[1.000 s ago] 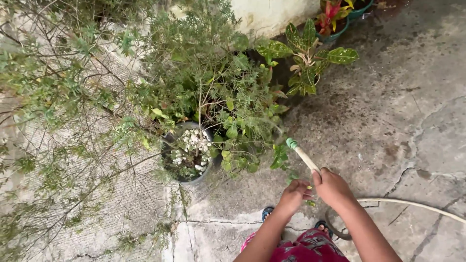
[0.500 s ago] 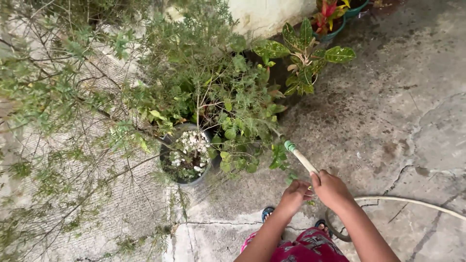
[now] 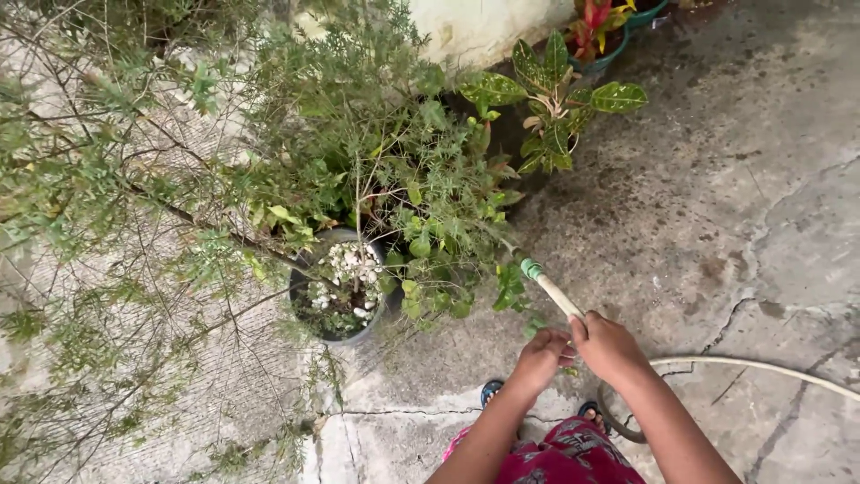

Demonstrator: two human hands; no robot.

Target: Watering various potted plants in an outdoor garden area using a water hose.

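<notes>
Both hands meet low in the view over the cracked concrete floor point(image 3: 735, 233), and both close on a pale garden hose point(image 3: 560, 296). The right hand point(image 3: 609, 345) has its grip clamped around the hose just behind the free end, fingers curled over the top. The left hand point(image 3: 540, 357) sits just beside it, touching it, its grip also wrapped round the hose — how tightly the fingers press underneath I cannot tell.

The hose runs up and to the left from the hands and ends in a green nozzle point(image 3: 531, 268), which points into the leaves of a bushy green plant point(image 3: 394, 179). Behind the hands the hose trails away across the floor towards the right edge of the view.

Left of the nozzle stands a dark round pot point(image 3: 336, 291) with white pebbles on its soil, half under thin branches. Near the top edge a spotted broad-leaved plant point(image 3: 555, 99) grows, and beyond it a teal pot point(image 3: 609, 56) with red leaves stands against the pale wall point(image 3: 475, 27).
</notes>
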